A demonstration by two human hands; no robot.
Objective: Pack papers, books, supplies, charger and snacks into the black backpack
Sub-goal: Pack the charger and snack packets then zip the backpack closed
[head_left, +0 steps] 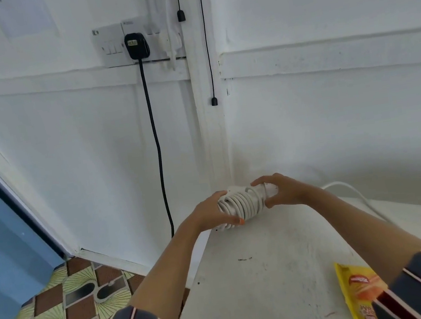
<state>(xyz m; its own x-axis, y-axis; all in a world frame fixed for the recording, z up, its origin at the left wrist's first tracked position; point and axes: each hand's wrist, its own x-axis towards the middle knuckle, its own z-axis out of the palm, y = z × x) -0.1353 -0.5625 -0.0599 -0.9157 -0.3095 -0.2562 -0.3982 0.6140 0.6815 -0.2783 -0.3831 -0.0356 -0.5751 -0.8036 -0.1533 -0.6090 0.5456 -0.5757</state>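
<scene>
A white charger (242,203) with its cable wound in several coils around it is held above the far corner of the white table (272,271). My left hand (211,211) grips the coiled end, fingers curled round it. The plug end is pinched by my right hand (282,192), thumb below and fingers on top. A yellow snack packet (360,292) lies on the table near its front right, partly hidden by my right sleeve. The black backpack is out of view.
A black plug (137,46) sits in a wall socket with its black cable (159,152) hanging down to the floor. A white cable (352,191) lies along the table's back right. A blue door (3,240) and patterned floor (63,312) are at left.
</scene>
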